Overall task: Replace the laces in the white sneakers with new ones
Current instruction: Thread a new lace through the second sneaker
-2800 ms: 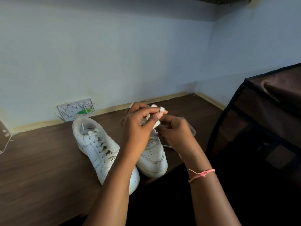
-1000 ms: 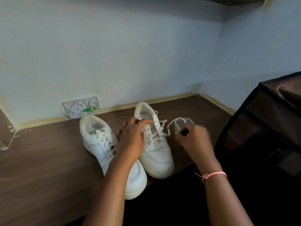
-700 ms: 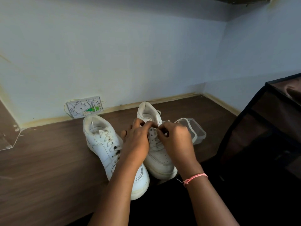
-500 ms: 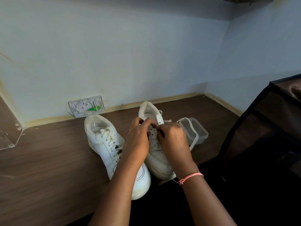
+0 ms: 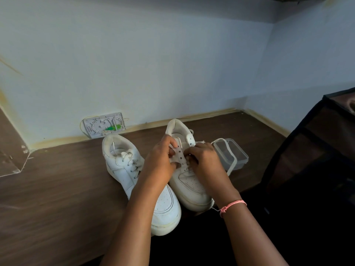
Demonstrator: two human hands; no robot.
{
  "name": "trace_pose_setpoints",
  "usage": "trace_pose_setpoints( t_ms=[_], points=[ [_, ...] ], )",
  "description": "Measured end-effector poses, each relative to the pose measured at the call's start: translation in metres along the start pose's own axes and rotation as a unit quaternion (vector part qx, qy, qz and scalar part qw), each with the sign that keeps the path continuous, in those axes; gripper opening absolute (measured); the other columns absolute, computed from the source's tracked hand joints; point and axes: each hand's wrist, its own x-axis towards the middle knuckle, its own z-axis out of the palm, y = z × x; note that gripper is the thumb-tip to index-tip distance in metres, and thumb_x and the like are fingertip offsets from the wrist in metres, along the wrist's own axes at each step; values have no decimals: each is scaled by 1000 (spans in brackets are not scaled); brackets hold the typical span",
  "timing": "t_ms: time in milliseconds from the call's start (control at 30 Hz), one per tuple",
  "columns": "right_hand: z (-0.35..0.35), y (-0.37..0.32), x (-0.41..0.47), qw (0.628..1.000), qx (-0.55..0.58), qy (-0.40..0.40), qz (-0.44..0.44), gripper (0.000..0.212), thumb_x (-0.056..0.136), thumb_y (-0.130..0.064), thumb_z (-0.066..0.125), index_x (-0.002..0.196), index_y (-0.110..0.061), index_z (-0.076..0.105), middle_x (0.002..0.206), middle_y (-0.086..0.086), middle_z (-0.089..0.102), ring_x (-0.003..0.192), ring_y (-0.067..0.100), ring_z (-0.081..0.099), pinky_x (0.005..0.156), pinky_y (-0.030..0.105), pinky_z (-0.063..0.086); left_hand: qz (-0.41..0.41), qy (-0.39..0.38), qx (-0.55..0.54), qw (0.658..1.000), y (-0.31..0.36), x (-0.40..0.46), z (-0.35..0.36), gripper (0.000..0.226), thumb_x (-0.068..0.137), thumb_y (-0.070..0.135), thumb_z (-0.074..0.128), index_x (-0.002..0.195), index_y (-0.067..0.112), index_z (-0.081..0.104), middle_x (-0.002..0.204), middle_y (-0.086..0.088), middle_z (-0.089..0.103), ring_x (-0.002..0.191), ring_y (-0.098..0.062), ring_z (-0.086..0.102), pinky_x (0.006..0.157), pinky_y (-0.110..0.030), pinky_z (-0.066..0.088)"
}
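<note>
The left hand is pinching the right sneaker's eyelet flap steady while the right hand is gripping the lace to thread it.

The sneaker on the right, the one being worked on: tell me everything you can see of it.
The right sneaker is a white low-top, leather-looking, with a perforated toe box and a slightly yellowed sole. It stands upright on the brown wooden surface, toe toward the camera, beside the left sneaker. Its upper eyelets look empty. The left hand grips one eyelet flap; the right hand pinches at the other. A loose white lace loops over the clear plastic container beside it.
</note>
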Motion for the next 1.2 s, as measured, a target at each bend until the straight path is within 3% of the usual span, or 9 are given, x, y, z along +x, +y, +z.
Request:
trace_pose_setpoints(
  t_ms=[167, 367, 633, 733, 833, 933, 1033, 1133, 1200],
  points=[
    [8, -4, 0, 994, 17, 9, 107, 18, 88, -3, 59, 96, -14, 71, 103, 0, 65, 105, 24, 45, 86, 38, 44, -22, 17, 19, 999, -3, 3, 5, 30, 69, 11, 86, 77, 30, 64, 92, 9, 68, 81, -4, 64, 75, -27, 55],
    [4, -8, 4, 977, -1, -81, 198, 20, 95, -17, 56, 109, -23, 70, 122, -3, 56, 119, 28, 35, 101, 47, 37, -29, 20, 3, 999, -2, 2, 5, 29, 67, 11, 88, 74, 28, 66, 86, 10, 70, 79, -5, 66, 74, -26, 55],
    [0, -9, 1, 954, 157, -37, 253, 27, 86, -29, 73, 71, -43, 56, 111, -9, 49, 125, 24, 41, 107, 48, 37, -16, 38, -5, 999, 2, -2, 6, 14, 77, 19, 82, 73, 20, 68, 78, 9, 69, 75, -4, 64, 66, -20, 50],
    [-13, -11, -3, 951, 182, -62, 243, 22, 79, -34, 78, 88, -43, 61, 116, -7, 46, 120, 19, 42, 99, 32, 41, -8, 54, -3, 999, 1, -2, 6, 16, 80, 13, 77, 73, 19, 65, 80, 7, 67, 74, -7, 63, 66, -25, 52],
    [-21, -14, -14, 962, 76, -89, 246, 71, 60, -45, 88, 119, -42, 48, 134, -8, 34, 129, 22, 25, 106, 48, 25, -7, 82, -2, 997, 6, -3, -9, 15, 79, 11, 74, 72, 20, 65, 81, 5, 66, 75, -12, 63, 68, -31, 51],
    [-24, -20, -24, 966, 15, -51, 251, 97, 55, -51, 88, 134, -36, 33, 146, -2, 23, 137, 29, 17, 109, 55, 18, -24, 211, -11, 977, 7, -8, -55, 9, 78, 13, 75, 75, 18, 68, 82, 3, 66, 77, -15, 61, 69, -26, 41],
    [-24, -21, -27, 969, -39, -45, 240, 99, 56, -58, 85, 136, -34, 32, 145, 1, 23, 137, 30, 17, 109, 57, 17, -109, 362, 65, 924, -21, -18, -119, 6, 77, 24, 71, 78, 21, 66, 89, -6, 68, 89, -30, 62, 74, -34, 47],
    [-23, -22, -26, 968, -75, -46, 234, 96, 55, -62, 82, 135, -34, 36, 143, 1, 26, 135, 30, 19, 108, 59, 20, -216, 321, 171, 906, -32, -25, -131, 8, 78, 30, 67, 83, 25, 66, 103, -11, 65, 105, -40, 52, 90, -48, 46],
    [-22, -21, -26, 967, -91, -49, 235, 99, 56, -64, 81, 136, -32, 34, 144, 3, 27, 136, 31, 20, 108, 61, 21, -193, 264, 188, 926, -17, -22, -105, 21, 78, 25, 71, 98, 28, 66, 117, -8, 59, 115, -36, 46, 94, -45, 38]
  ],
)
